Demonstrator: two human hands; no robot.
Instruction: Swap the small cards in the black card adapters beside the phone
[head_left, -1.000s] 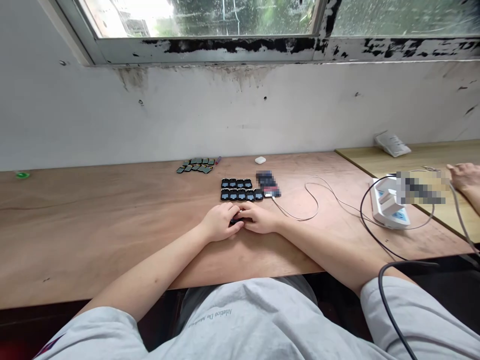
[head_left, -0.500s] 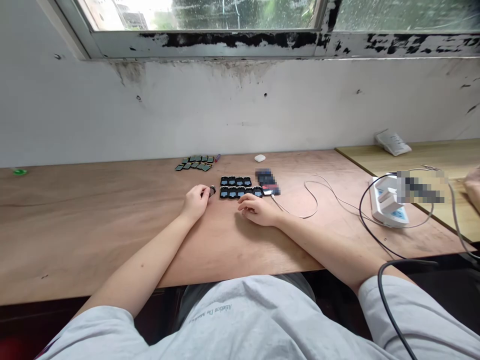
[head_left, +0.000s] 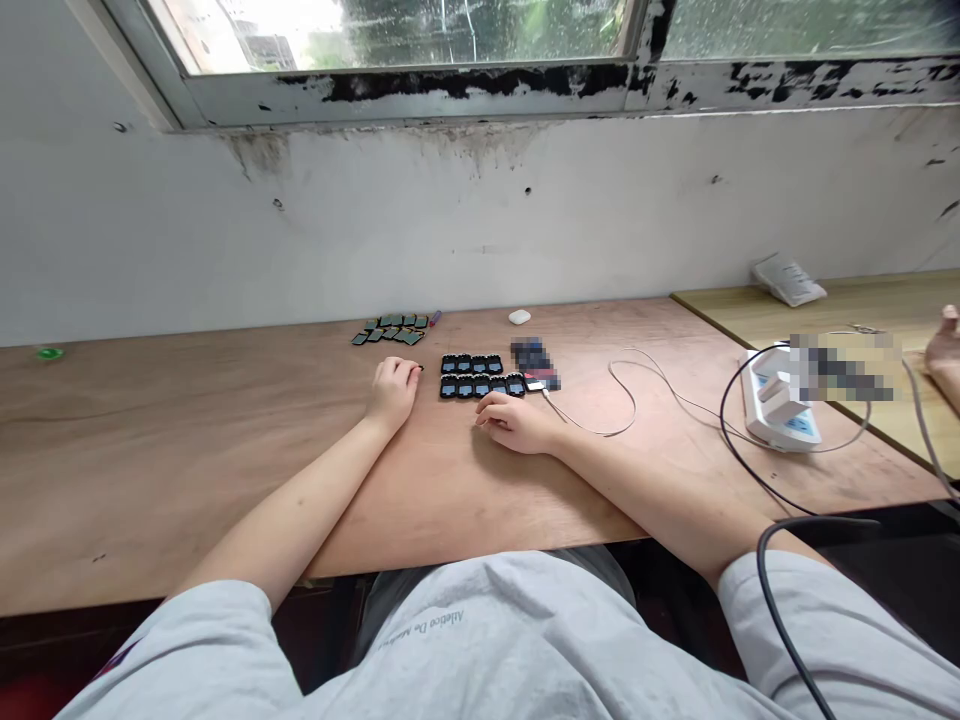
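Note:
My left hand [head_left: 394,392] is closed in a pinch, with a small dark edge of a black piece [head_left: 421,368] showing at its fingertips; the fingers hide most of it. To its right lie two rows of small black cases [head_left: 471,364] with pale blue-grey faces. My right hand [head_left: 513,422] rests on the table just below the front row, its fingers loosely bent and apart, with nothing visible in them. Beyond my left hand, several flat green circuit boards [head_left: 390,335] are laid out in two rows.
A phone [head_left: 535,364] with a white cable [head_left: 628,395] lies behind my right hand. At the back are a white earbud case [head_left: 519,317] and a small purple item [head_left: 436,318]. On the right stand a power strip [head_left: 799,432], a white packet [head_left: 789,279] and another person's hand [head_left: 943,352].
My left hand has shifted slightly away from me and turned, so less of the dark piece shows. My right hand stays in place. The other person's hand at the right has moved.

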